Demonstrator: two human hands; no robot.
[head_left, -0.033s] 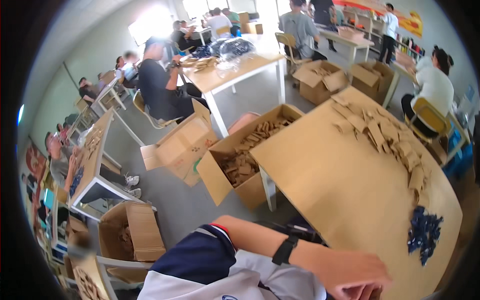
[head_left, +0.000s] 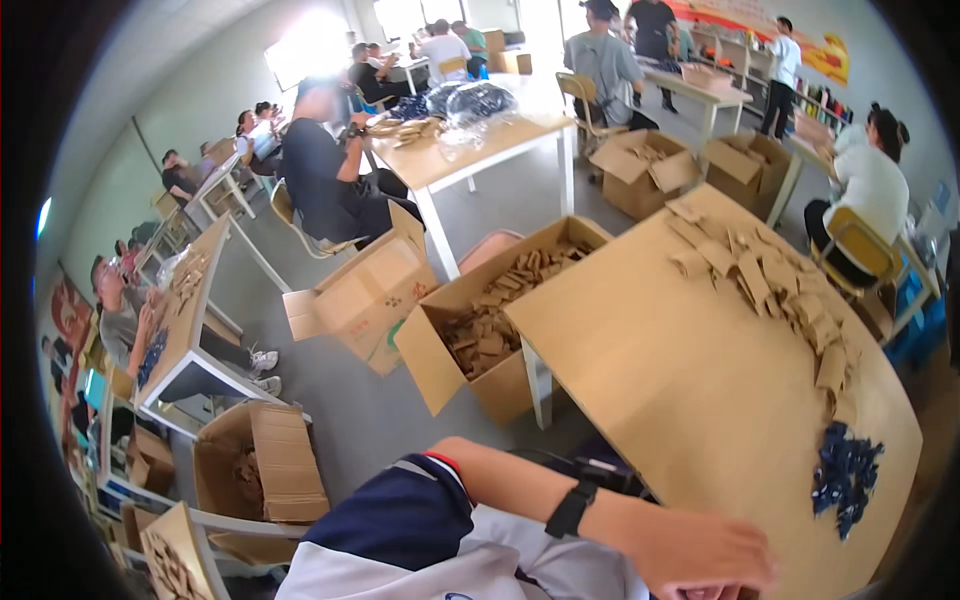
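Note:
My left hand [head_left: 695,548], with a black band [head_left: 571,507] round its wrist, reaches over the near edge of a light wooden table [head_left: 640,350]. Its fingers curl inward at the picture's lower edge, closed; whatever they may hold is hidden. Up the table's right side runs a long heap of small brown paper or card pieces [head_left: 775,280], some folded or curled. A pile of small dark blue pieces [head_left: 847,480] lies at the near end of that heap, to the right of my hand. My right hand is out of view.
An open carton [head_left: 510,390] full of brown pieces stands against the table's left edge. More cartons [head_left: 375,310] sit on the floor to the left and far side [head_left: 645,170]. People work at other tables, one seated person [head_left: 320,170] at the far left and another [head_left: 870,190] at right.
The whole view has shifted a little, so the tables and cartons sit slightly lower. My left hand has turned slightly, and its curled fingers show less above the lower edge.

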